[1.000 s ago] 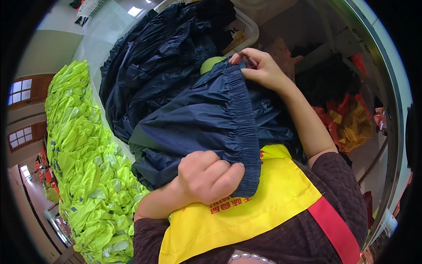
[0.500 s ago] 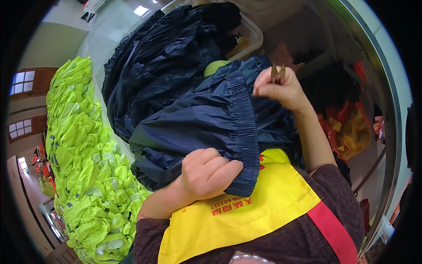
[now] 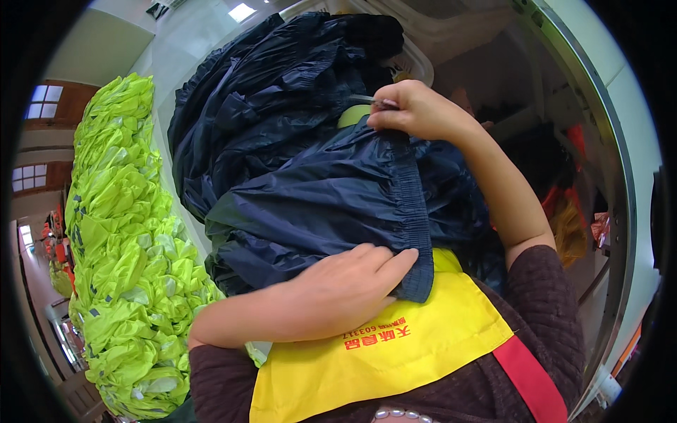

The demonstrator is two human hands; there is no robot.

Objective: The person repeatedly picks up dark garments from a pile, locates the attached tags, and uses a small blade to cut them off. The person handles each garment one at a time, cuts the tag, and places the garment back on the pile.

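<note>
A dark navy garment (image 3: 310, 204) of thin, shiny cloth lies across my front, its gathered elastic band (image 3: 412, 211) running from top to bottom on the right. My left hand (image 3: 345, 285) rests on the lower end of that band, fingers stretched out over the cloth. At the band's upper end, my right hand (image 3: 412, 109) is closed round small metal thread snips (image 3: 384, 104). Their blade points left, beside a pale green round thing (image 3: 352, 116). Whether the snips touch the cloth I cannot tell.
More navy garments (image 3: 261, 99) are heaped behind, in front of a white plastic basket (image 3: 419, 63). A tall pile of neon yellow garments (image 3: 127, 261) stands on the left. Orange and red cloth (image 3: 568, 225) lies low on the right, inside a metal-edged frame (image 3: 610, 106).
My right hand has moved left with the snips, which have turned from pointing up to pointing left. My left hand has loosened from a fist and stretched its fingers over the band.
</note>
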